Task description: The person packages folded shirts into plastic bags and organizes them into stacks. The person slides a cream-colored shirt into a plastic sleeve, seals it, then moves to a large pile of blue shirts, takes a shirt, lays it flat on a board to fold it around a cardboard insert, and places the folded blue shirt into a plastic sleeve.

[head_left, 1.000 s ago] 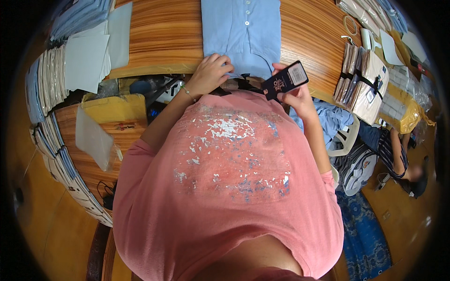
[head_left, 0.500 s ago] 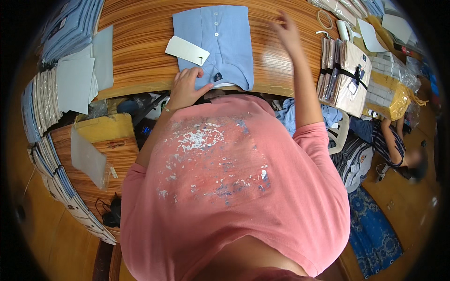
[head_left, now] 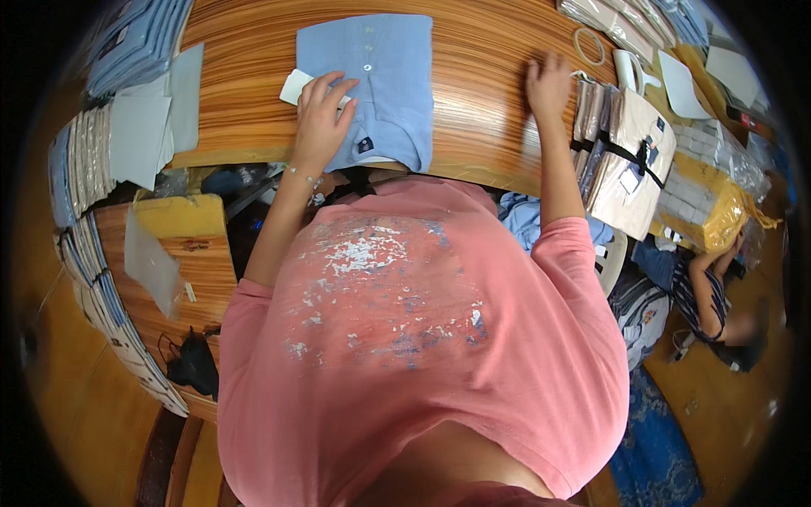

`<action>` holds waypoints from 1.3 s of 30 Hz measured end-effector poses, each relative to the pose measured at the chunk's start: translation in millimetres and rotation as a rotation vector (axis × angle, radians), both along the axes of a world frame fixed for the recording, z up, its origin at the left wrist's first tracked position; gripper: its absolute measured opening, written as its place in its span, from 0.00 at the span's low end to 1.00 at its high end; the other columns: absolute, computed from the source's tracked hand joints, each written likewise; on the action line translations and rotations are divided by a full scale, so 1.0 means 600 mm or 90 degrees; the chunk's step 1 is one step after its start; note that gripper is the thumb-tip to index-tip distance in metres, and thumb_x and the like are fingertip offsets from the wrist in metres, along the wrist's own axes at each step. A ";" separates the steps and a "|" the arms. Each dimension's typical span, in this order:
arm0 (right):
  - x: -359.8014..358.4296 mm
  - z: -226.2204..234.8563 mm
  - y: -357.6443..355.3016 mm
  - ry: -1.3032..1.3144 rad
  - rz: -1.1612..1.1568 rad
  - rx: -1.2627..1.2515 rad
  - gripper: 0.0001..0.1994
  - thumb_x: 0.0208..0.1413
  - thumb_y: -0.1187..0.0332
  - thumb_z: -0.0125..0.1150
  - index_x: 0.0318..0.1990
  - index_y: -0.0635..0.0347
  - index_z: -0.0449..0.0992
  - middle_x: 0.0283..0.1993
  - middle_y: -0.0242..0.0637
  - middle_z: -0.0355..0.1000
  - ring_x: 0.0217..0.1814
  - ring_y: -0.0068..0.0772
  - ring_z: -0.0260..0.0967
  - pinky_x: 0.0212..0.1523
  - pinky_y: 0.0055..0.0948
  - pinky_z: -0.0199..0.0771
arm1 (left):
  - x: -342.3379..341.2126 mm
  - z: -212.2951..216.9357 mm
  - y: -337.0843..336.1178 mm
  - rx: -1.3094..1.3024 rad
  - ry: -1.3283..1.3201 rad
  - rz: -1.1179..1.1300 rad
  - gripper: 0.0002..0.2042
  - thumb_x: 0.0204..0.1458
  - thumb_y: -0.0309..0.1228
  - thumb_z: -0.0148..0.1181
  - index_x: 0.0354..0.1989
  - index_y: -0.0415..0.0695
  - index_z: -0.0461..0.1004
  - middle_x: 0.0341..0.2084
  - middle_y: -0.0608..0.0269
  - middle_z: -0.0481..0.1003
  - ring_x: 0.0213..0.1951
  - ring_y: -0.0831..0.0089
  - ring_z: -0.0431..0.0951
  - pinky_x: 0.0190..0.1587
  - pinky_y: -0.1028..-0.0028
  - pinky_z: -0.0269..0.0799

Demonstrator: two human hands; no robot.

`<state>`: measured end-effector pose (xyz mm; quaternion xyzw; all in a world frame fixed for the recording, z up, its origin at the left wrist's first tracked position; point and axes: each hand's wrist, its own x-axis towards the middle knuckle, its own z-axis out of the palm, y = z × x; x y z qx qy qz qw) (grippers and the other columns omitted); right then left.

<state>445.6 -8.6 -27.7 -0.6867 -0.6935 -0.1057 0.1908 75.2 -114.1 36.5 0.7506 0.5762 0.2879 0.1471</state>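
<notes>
A folded light blue shirt [head_left: 384, 76] with a buttoned placket lies on the wooden table, its collar toward me. My left hand [head_left: 323, 122] rests at its left edge with fingers apart, lying over a white hang tag [head_left: 295, 85] that shows partly beneath them. Nothing appears gripped there. Over the table to the right is my right hand [head_left: 551, 84], its fingers smeared by motion. It is nearest to a strapped bundle of folded garments [head_left: 623, 160] and a cream-coloured ring [head_left: 589, 46].
Bagged blue shirts [head_left: 135, 46] and grey-white sheets [head_left: 139, 135] are stacked at the left. A white handled tool [head_left: 626, 69] lies beyond the bundle, near a yellow-wrapped package [head_left: 710, 198]. At the far right another person [head_left: 701, 296] bends low.
The shirt has shifted slightly left. My left hand has moved up from the collar onto the tag. My right hand has swung right and down toward the bundle.
</notes>
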 end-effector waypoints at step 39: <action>-0.330 0.126 -0.122 0.355 0.205 -0.328 0.14 0.47 0.66 0.57 0.41 0.61 0.71 0.37 0.49 0.70 0.38 0.47 0.69 0.37 0.39 0.69 | -0.002 -0.042 0.104 -0.030 -0.109 -0.002 0.08 0.48 0.33 0.54 0.31 0.42 0.72 0.32 0.62 0.72 0.38 0.61 0.68 0.43 0.68 0.62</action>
